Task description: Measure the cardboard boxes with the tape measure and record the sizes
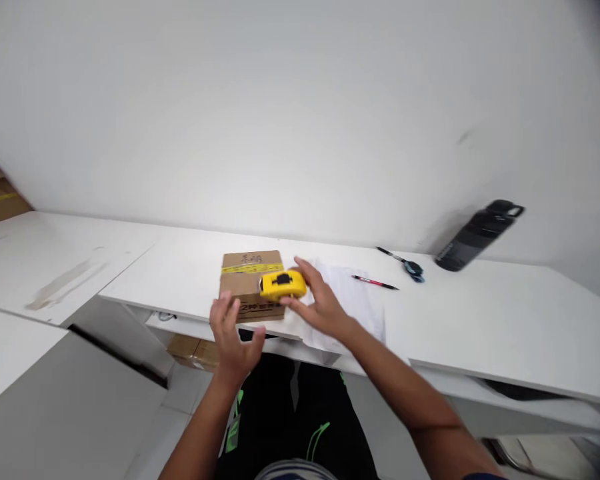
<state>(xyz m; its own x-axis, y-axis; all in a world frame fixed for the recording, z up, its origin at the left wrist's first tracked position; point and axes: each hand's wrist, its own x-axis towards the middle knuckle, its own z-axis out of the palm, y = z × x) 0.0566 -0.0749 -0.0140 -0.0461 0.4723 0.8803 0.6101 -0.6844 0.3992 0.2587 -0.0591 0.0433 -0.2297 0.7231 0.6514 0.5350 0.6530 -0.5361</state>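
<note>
Atop the taped brown box [245, 283], right hand [323, 307] grips yellow tool [283, 285]; left hand [233, 337] open.

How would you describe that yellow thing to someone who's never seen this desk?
Find the long white table against the wall, then the small cardboard box near its front edge. On the box's right side lies a yellow tool, pinched by the right hand. Unlike the box's flat yellow tape, it is chunky with a black patch.
</note>
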